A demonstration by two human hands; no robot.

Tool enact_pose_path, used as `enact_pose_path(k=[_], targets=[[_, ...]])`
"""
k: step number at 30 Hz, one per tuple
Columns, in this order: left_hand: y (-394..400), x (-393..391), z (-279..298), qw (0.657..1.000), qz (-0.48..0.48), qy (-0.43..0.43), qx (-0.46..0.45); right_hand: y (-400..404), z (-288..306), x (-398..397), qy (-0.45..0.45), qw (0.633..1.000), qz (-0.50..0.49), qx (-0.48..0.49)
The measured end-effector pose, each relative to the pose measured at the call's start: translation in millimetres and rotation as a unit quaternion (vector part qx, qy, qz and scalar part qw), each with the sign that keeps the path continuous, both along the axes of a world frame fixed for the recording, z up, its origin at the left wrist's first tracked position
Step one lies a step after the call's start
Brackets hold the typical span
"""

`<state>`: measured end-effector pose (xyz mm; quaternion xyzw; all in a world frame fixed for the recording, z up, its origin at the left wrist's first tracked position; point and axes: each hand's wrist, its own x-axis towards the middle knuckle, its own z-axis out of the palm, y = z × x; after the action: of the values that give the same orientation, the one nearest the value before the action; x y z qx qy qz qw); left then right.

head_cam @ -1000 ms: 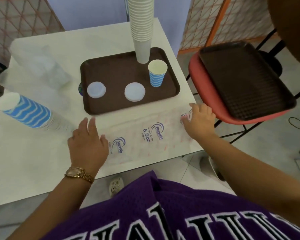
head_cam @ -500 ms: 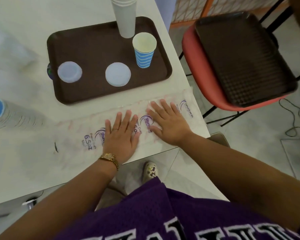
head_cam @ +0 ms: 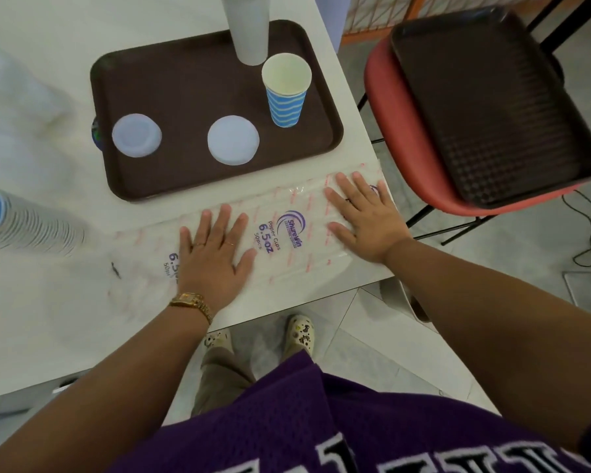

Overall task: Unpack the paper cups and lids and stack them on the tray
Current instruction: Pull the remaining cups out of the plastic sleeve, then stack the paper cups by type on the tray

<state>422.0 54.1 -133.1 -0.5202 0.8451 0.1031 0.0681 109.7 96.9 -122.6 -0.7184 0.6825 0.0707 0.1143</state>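
Hands have spread apart since half a second ago: then they sat side by side at the middle of the empty cup wrapper (head_cam: 280, 233), now the right hand (head_cam: 365, 220) is out near the wrapper's 3 o'clock end at the table corner and the left hand (head_cam: 215, 254) sits toward 9 o'clock of the "6.5oz" print. Reads as a smoothing stroke, flattening the empty sleeve (housekeeping, not stacking).

Pose: both palms down, fingers straight and fanned wide, pressing the plastic flat on the white table (head_cam: 48, 319). Neither hand holds anything. Left wrist carries a gold watch (head_cam: 191, 302).

Task things:
- brown tray (head_cam: 171, 90) at 12 o'clock of the hands
- on it: tall white cup stack (head_cam: 248, 29) at the far edge, one striped blue cup (head_cam: 286, 90) upright just beside it toward 4 o'clock
- two white lids (head_cam: 136, 135) lying flat and well apart, not stacked
- another sleeve of blue cups (head_cam: 17, 223) lying on its side at 9 o'clock, off the tray, looks still wrapped

My read: one pack emptied, more left. Second tray (head_cam: 492, 97) sits on the red chair (head_cam: 406, 131) at 2 o'clock.
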Motion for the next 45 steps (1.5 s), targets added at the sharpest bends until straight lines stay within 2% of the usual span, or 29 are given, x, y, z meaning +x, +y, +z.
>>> enact_pose_path(k=[6, 13, 16, 22, 26, 33, 36, 38, 42, 45], targets=[[-11.5, 62.3, 5.4, 0.997, 0.07, -0.023, 0.011, -3.1, 1.5, -0.4, 0.012, 1.0, 0.004, 0.017], [-10.8, 49.2, 28.9, 0.996, 0.081, -0.04, 0.026, -12.0, 21.8, 11.2, 0.036, 0.996, -0.008, 0.079], [-7.2, 44.1, 46.3, 0.996, 0.087, -0.026, 0.008, -18.5, 41.2, 25.8, 0.055, 0.997, -0.01, 0.058], [5.7, 53.1, 91.7, 0.982, 0.118, 0.126, -0.072, -31.1, 72.4, 72.4, -0.063, 0.997, -0.006, -0.042], [4.8, 76.1, 118.7, 0.96, 0.138, 0.2, -0.14, -57.2, 100.3, 113.2, -0.09, 0.994, 0.032, -0.061], [-8.1, 144.7, 152.3, 0.882, 0.25, 0.322, -0.235, -111.3, 161.8, 200.5, -0.193, 0.971, 0.095, -0.106], [-15.8, 168.6, 158.1, 0.838, 0.331, 0.38, -0.208, -125.5, 184.8, 241.0, -0.231, 0.957, 0.124, -0.122], [-23.5, 183.0, 156.7, 0.823, 0.373, 0.395, -0.168, -130.7, 200.7, 268.2, -0.235, 0.953, 0.147, -0.12], [-36.6, 204.4, 147.5, 0.82, 0.383, 0.411, -0.106, -139.0, 233.3, 319.8, -0.171, 0.948, 0.239, -0.124], [-42.7, 211.4, 143.1, 0.83, 0.363, 0.417, -0.07, -145.1, 248.0, 361.2, -0.08, 0.937, 0.313, -0.135]])
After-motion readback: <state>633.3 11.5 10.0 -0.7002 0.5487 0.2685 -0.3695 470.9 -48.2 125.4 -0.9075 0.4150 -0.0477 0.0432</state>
